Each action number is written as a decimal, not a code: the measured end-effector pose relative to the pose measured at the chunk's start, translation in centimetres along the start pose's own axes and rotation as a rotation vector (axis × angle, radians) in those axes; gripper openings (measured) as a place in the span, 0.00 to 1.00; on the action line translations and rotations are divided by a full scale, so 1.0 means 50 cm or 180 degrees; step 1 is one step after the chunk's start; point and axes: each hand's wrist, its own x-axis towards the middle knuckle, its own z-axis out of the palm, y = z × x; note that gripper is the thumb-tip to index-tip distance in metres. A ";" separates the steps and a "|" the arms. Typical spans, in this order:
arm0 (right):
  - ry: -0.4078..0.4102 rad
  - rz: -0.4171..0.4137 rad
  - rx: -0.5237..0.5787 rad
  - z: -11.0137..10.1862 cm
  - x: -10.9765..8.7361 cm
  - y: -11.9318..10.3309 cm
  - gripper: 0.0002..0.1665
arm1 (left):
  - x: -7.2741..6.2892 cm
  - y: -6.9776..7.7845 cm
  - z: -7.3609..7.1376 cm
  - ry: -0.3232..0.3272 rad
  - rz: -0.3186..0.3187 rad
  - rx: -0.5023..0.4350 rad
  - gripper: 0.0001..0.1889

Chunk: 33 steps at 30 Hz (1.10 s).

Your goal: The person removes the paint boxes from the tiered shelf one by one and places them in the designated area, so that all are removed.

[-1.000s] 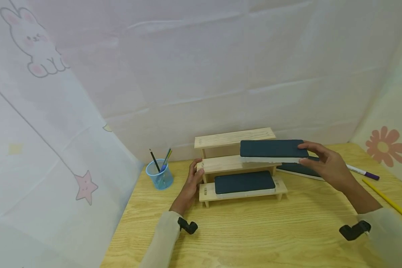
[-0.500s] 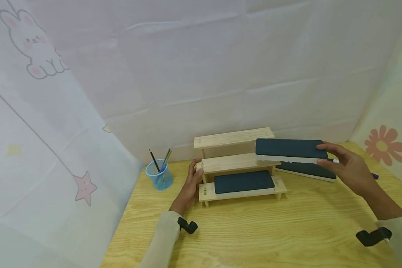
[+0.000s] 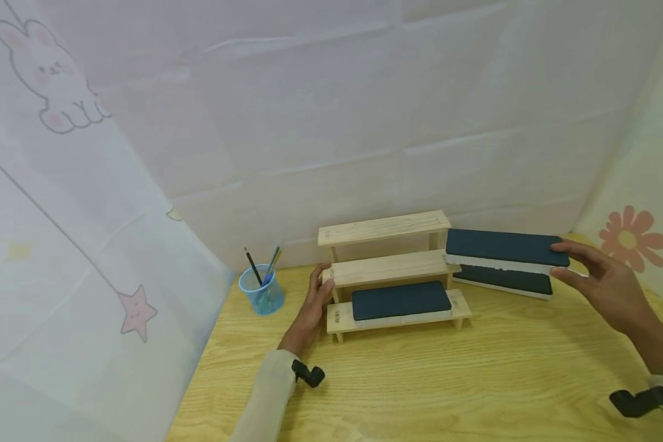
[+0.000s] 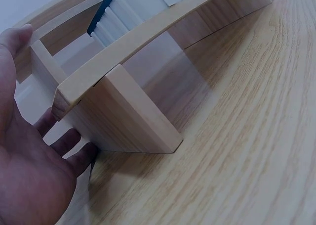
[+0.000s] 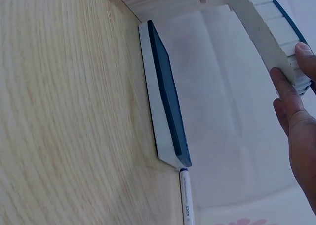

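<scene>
A three-step wooden display rack (image 3: 389, 268) stands against the back wall. My left hand (image 3: 311, 305) holds the left end of its middle step, thumb at the front and fingers farther back; in the left wrist view the hand (image 4: 34, 160) lies beside the rack's side. My right hand (image 3: 608, 282) pinches the right end of a dark blue and white whiteboard eraser (image 3: 505, 247), held in the air right of the rack. A second eraser (image 3: 401, 301) rests on the bottom step. Behind and below the held one, a third eraser (image 3: 503, 280) lies on the table, partly hidden.
A blue mesh pen cup (image 3: 262, 290) with several pens and pencils stands left of the rack. In the right wrist view a white marker (image 5: 186, 195) lies at the end of the table eraser. Fabric-covered walls (image 3: 337, 110) close off the back and sides.
My right hand has carried the eraser rightward, away from over the middle step to beside the rack. My left hand stays on the rack's left end.
</scene>
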 end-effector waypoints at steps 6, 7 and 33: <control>0.0084 -0.0048 0.0003 -0.012 -0.007 0.027 0.30 | -0.001 -0.001 0.000 0.0022 -0.0033 0.0006 0.26; 0.0100 -0.0065 0.0014 -0.013 -0.008 0.030 0.29 | -0.001 -0.001 0.000 0.0019 -0.0037 0.0004 0.26; 0.0023 0.0317 -0.0395 -0.025 -0.068 0.089 0.32 | -0.002 -0.005 0.000 0.0031 0.0007 0.0055 0.27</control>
